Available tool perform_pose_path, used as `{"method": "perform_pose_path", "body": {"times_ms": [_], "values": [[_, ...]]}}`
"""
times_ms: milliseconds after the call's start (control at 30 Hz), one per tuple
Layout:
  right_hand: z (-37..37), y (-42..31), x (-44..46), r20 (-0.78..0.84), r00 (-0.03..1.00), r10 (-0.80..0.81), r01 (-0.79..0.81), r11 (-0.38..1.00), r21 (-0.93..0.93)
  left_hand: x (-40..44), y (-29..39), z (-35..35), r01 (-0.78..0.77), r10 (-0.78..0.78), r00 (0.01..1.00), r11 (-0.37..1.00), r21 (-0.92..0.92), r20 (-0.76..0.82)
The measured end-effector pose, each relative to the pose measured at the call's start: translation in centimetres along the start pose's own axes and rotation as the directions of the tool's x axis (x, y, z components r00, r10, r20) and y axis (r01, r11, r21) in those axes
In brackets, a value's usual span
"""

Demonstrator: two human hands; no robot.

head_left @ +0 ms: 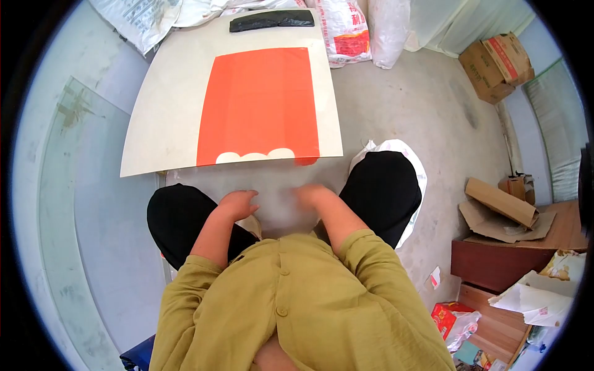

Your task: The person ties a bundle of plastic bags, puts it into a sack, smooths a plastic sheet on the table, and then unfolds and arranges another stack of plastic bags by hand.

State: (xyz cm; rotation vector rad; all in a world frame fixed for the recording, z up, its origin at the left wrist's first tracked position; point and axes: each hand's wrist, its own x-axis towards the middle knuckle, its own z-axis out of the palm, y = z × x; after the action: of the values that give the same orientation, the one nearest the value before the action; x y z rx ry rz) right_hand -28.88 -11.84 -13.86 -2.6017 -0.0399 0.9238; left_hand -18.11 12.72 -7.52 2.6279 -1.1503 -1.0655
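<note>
Centrally, an orange-red plastic sheet (260, 105) lies flat on a pale board (162, 111), nearer the board's right edge than its left. Faint lengthwise creases run along the sheet from its far end toward its near end. The near end of the sheet reaches the near edge of the board; a pale, scalloped shape interrupts the orange there. At the sheet's near right corner, a small portion projects past the board's near edge. A folded black plastic bundle (272, 21) rests along the far edge of the board, close to the far right corner.

Both hands are positioned in front of the board's near edge, apart from the sheet and from each other, between the black-trousered knees. The left hand (237, 204) is open, with fingers parted and loosely curved toward the right hand (312, 197). The right hand is blurred; whether it is open or closed cannot be determined. The sheet's near end is the item closest to it.

Adjacent to the board's far right corner stands a white printed sack (344, 31). A cardboard box (497, 67) sits on the floor, well apart from the board's right edge.
</note>
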Motion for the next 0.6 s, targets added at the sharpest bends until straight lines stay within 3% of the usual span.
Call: {"method": "perform_pose_path", "body": {"times_ms": [67,167,267,333,367,467,567,600], "values": [[-0.5,-0.4,-1.1,-0.452,0.892,0.022,-0.087,0.988,-0.124,0.2,-0.4,0.4,-0.008,0.008,1.000,1.000,-0.006,-0.008],[-4.5,-1.9,-2.4,-0.663,0.735,0.145,-0.107,0.989,0.098,0.2,-0.2,0.3,-0.003,0.003,1.000,1.000,-0.003,-0.007],[-3.3,-1.5,-1.5,-0.523,0.832,0.185,-0.112,0.979,0.169,0.2,-0.2,0.2,0.004,-0.004,1.000,1.000,0.002,0.002],[-2.2,-0.6,-0.3,-0.130,0.984,0.118,-0.103,0.988,0.118,0.2,0.1,0.0,0.007,-0.007,1.000,1.000,0.011,0.012],[-1.6,-0.2,0.2,0.082,0.993,0.081,-0.088,0.992,0.095,0.1,0.2,0.0,0.009,-0.009,1.000,1.000,0.015,0.018],[-0.8,-0.5,-1.3,0.097,0.994,-0.054,0.059,0.997,-0.045,0.4,-0.3,0.4,0.010,-0.010,1.000,1.000,0.012,0.013],[-3.2,-1.2,-1.8,0.086,0.993,0.087,-0.084,0.996,-0.038,0.7,-0.9,1.0,-0.004,0.004,1.000,1.000,0.002,0.011],[-3.2,-1.0,-1.6,0.009,0.992,0.126,-0.126,0.992,-0.004,0.6,-0.8,0.9,-0.001,0.001,1.000,1.000,-0.002,0.012]]}}
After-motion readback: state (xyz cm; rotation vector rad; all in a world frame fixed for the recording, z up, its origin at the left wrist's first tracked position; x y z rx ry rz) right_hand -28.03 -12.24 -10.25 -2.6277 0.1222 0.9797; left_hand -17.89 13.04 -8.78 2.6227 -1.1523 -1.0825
